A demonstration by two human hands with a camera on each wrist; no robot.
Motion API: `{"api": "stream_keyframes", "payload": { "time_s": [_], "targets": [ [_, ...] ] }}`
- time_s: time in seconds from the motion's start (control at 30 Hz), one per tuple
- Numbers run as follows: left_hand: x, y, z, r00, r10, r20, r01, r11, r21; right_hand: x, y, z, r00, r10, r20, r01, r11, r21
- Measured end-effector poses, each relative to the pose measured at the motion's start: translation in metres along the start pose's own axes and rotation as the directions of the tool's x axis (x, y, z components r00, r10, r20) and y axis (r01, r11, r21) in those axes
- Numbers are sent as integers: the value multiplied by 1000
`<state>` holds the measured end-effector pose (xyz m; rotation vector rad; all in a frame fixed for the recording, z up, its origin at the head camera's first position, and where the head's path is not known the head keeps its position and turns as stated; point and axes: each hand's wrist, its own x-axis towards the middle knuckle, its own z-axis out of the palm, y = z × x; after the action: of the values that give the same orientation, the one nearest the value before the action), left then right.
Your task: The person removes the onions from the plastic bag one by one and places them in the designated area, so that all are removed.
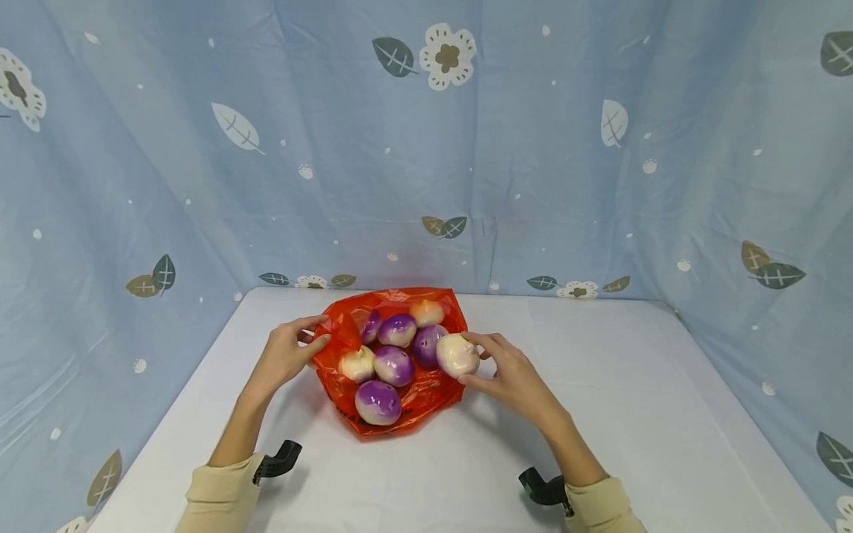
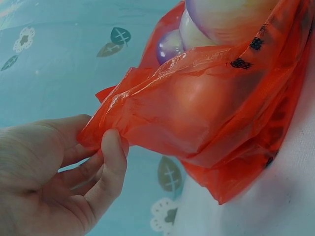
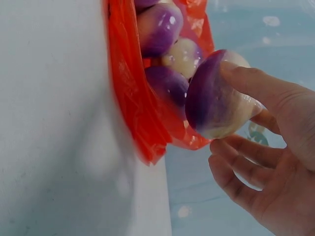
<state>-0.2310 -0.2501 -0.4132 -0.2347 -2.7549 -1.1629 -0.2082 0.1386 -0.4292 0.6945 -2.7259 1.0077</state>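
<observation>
A red plastic bag (image 1: 426, 403) lies opened on the white table with several purple-and-white turnips (image 1: 394, 366) in it. My left hand (image 1: 284, 357) pinches the bag's left edge between thumb and fingers; the left wrist view shows the thin plastic (image 2: 147, 113) drawn out toward that hand (image 2: 74, 172). At the bag's right side my right hand (image 1: 514, 376) grips one turnip (image 1: 457, 355) between thumb and fingertips. In the right wrist view this turnip (image 3: 216, 98) shows a purple side and a pale side, and it overlaps the other turnips behind it.
The white table (image 1: 600, 414) extends to both sides of the bag and in front of it. A blue curtain (image 1: 533, 148) with leaf and flower prints hangs behind and at the sides. Black wrist mounts (image 1: 278, 459) stick out from both cuffs.
</observation>
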Motion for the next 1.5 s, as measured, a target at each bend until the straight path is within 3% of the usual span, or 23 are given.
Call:
{"api": "stream_keyframes", "payload": {
  "time_s": [0.7,1.5],
  "targets": [
    [-1,0,1,1000,-1,3,1,1000,-9,1,13,-7,997,27,-72,-29,999,-14],
    [-1,-1,2,1000,11,5,-11,1000,-13,1,38,-7,991,96,-89,-98,995,-17]
  ]
}}
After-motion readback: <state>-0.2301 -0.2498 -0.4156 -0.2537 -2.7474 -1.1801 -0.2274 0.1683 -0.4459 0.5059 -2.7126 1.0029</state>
